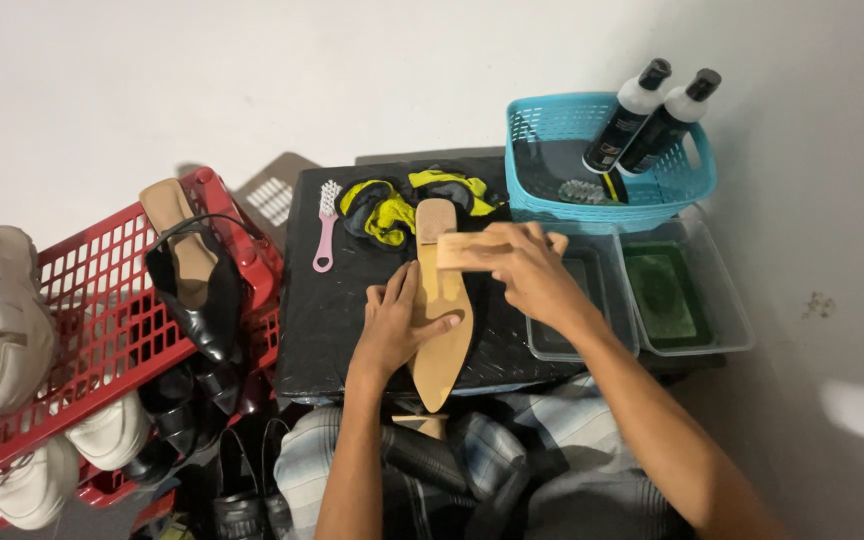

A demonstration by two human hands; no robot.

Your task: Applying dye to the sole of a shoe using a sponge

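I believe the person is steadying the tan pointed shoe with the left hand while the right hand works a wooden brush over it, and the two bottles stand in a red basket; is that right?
Nearly. The head view shows the left hand steadying the tan pointed shoe and the right hand holding the wooden brush, but the two bottles stand in a blue basket, not a red one.

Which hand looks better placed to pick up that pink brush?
Probably the left hand: it rests on the shoe, on the pink brush's side. The right hand holds a wooden brush.
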